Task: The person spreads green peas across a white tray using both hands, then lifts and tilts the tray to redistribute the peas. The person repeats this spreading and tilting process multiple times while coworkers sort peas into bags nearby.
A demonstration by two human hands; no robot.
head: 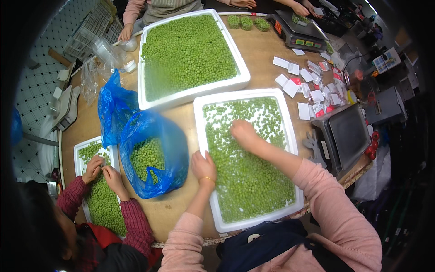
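In front of me is a white foam tray of loose green peas. The peas lie thick toward my side, while white floor shows between them at the far end. My left hand, with a thin bracelet at the wrist, grips the tray's left rim. Curled fingers of my right hand are down among the peas in the tray's far half; their tips are hidden, so I cannot tell whether they hold any. Left of my tray, a blue plastic bag stands gaping with more peas inside.
A larger foam box heaped with peas stands beyond. At left, a co-worker's hands work over a smaller tray. Small pea punnets, a scale, white cards and another scale line the far and right sides.
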